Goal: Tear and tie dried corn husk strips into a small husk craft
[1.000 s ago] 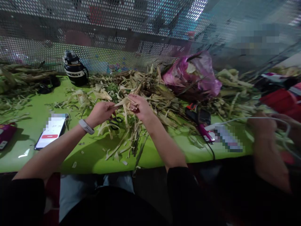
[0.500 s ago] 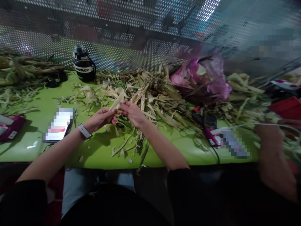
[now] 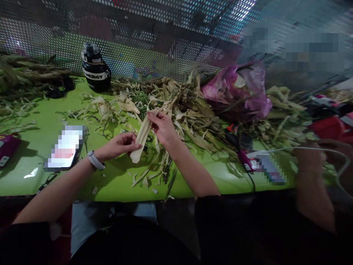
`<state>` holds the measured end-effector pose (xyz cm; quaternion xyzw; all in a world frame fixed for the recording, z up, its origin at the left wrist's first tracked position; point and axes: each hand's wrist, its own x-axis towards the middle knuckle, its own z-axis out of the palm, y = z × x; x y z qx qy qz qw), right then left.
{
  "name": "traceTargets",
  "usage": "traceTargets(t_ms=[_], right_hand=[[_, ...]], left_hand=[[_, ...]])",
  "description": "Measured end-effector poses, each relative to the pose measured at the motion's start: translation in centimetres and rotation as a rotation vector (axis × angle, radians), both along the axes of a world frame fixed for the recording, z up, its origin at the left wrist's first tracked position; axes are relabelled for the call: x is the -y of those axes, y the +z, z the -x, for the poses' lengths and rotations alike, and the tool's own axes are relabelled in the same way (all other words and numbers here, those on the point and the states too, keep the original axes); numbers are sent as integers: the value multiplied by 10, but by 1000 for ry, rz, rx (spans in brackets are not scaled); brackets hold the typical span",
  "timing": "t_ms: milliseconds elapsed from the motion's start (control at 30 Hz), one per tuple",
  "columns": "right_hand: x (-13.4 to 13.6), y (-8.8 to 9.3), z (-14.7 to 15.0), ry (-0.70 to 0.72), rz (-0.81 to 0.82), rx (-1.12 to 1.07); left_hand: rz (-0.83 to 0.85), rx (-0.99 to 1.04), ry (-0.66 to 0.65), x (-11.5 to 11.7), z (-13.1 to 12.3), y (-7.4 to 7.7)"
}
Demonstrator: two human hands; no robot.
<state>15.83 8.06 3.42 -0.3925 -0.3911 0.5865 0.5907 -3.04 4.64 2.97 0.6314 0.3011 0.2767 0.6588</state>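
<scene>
A pale corn husk strip (image 3: 142,138) stretches between both my hands above the green table (image 3: 49,121). My left hand (image 3: 120,145), with a grey wristband, pinches its lower end. My right hand (image 3: 162,127) grips its upper end, fingers closed. Just behind them lies a big heap of dry husks and leaves (image 3: 179,106). Loose husk scraps (image 3: 150,171) lie under my hands near the front edge.
A phone (image 3: 66,147) lies left of my hands. A black bottle (image 3: 95,71) stands at the perforated metal screen. A pink plastic bag (image 3: 237,92) sits at the back right. Another person's arm (image 3: 314,184) and a white cable are at the right. More leaves lie far left.
My hands have drawn apart: the left moved down toward the table, the right rose a little, and the husk strip now hangs stretched between them.
</scene>
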Motion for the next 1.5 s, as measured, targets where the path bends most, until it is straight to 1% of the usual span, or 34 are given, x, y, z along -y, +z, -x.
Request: traceTargets(t_ms=[100,200,367,467,533,600,633,667,700,733,800,833,867,933,1000,1133,1267,1333,1433,1500], right_hand=[[-8,4,-14,-70,-31,41],[-12,6,-22,-122,-55,73],[-13,-1,-31,-123,-64,95],[-21,-4,-45,-209,-27,41],[-26,-3,-57,-296,1,-6],[-29,-1,-66,-383,-8,-11],[-28,0,-68,-401,-18,11],[-25,2,-67,-381,-23,56],[-20,4,-64,-311,-18,123],[-14,5,-58,-200,-4,206],[0,6,-41,125,39,404],[7,6,-31,255,47,481],[13,5,-22,317,20,526],[22,1,-8,350,-49,545],[24,-4,-2,329,-98,544],[22,-10,-5,299,-145,582],[22,-10,-6,290,-184,609],[24,-10,-5,311,-177,607],[25,-10,-5,347,-170,641],[26,-8,-6,343,-218,724]], left_hand=[[39,8,-40,-2,4,4],[82,-13,-78,-6,7,4],[126,-34,-70,-10,12,0],[161,-53,-104,-8,12,0],[150,-23,-67,-8,10,-2],[103,43,26,-9,8,-5],[75,77,73,-10,8,-8],[49,103,117,-11,7,-10],[24,120,154,-12,7,-13],[2,128,184,-13,7,-15],[-30,124,218,-15,7,-18],[-43,118,228,-15,7,-19],[-52,112,232,-15,7,-20],[-63,95,229,-14,6,-19],[-60,81,228,-13,6,-18],[-23,95,275,-14,5,-15],[20,114,275,-13,5,-14],[-5,126,280,-13,5,-14],[-96,107,294,-15,5,-15],[-140,85,313,-15,5,-15]])
